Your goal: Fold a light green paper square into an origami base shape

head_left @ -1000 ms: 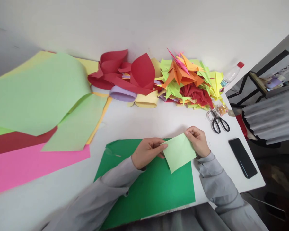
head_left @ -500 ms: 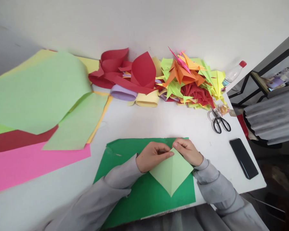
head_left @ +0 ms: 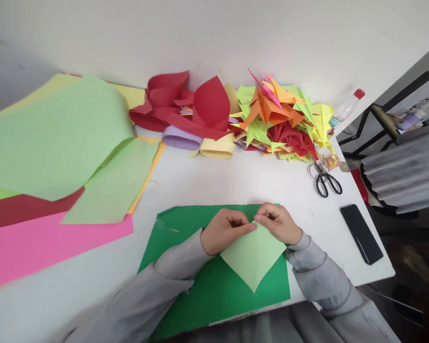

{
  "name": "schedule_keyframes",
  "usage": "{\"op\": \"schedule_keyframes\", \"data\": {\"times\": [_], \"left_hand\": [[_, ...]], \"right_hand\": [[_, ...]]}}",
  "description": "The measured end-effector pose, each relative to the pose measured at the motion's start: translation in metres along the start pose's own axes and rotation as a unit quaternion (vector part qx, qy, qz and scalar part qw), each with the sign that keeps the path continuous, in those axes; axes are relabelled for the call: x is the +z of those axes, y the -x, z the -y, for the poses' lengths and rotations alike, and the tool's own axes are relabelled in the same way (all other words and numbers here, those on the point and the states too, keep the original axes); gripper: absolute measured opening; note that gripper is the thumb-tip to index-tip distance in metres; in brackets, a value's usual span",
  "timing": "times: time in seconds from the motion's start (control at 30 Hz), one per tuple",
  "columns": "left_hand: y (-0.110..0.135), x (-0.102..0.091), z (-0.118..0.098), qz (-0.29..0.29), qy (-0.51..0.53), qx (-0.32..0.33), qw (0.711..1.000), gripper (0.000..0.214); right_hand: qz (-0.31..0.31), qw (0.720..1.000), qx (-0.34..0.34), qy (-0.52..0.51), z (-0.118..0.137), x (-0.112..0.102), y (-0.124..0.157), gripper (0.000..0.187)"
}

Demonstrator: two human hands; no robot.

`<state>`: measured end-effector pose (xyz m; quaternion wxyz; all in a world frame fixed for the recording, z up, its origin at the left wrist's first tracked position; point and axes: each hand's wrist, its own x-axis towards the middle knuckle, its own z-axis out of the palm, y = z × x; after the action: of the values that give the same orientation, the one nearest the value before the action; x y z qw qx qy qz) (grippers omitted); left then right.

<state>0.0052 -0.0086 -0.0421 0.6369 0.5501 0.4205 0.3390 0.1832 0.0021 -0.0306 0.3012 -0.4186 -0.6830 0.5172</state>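
Pale green paper (head_left: 254,257) has turned since one second ago, corner now pointing near; right hand (head_left: 278,224) has come left, close beside left hand (head_left: 226,232). Both hands closed, thumbs and fingers pinching paper around far corner. Paper is over dark green sheet (head_left: 200,295), at near side of white table (head_left: 186,181). Better keep pinch light, tip exact, both sides even.

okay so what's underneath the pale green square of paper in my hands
A dark green sheet on the white table shows around the pale green square. Whatever is directly beneath the square is covered, so I can't tell whether anything lies between them.
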Motion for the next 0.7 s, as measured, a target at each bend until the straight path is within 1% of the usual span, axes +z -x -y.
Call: {"op": "schedule_keyframes", "data": {"times": [0.1, 0.23, 0.33, 0.4, 0.53, 0.6, 0.7], "left_hand": [[0.001, -0.002, -0.002, -0.001, -0.021, 0.012, 1.0, 0.04], [0.0, -0.005, -0.003, 0.001, -0.036, 0.031, 0.999, 0.041], [0.0, -0.007, -0.003, -0.003, -0.044, 0.042, 0.998, 0.04], [0.0, -0.008, -0.003, -0.004, -0.033, 0.032, 0.999, 0.038], [0.0, -0.01, -0.004, 0.0, 0.033, -0.009, 0.999, 0.031], [0.001, -0.01, -0.006, -0.015, 0.037, 0.0, 0.999, 0.028], [0.001, -0.008, -0.007, -0.049, 0.02, 0.033, 0.998, 0.024]], "right_hand": [[-0.016, 1.0, 0.009, -0.003, 0.0, -0.005, 0.0, 0.036], [-0.067, 0.997, 0.031, -0.031, -0.001, -0.015, 0.0, 0.038], [-0.074, 0.995, 0.044, -0.044, -0.002, -0.021, -0.001, 0.039], [-0.09, 0.993, 0.049, -0.052, -0.004, -0.024, -0.002, 0.039], [-0.151, 0.985, 0.051, -0.069, -0.007, -0.031, -0.004, 0.038], [-0.163, 0.982, 0.048, -0.078, -0.009, -0.033, -0.004, 0.037], [-0.18, 0.979, 0.04, -0.085, -0.011, -0.035, -0.004, 0.034]]}}
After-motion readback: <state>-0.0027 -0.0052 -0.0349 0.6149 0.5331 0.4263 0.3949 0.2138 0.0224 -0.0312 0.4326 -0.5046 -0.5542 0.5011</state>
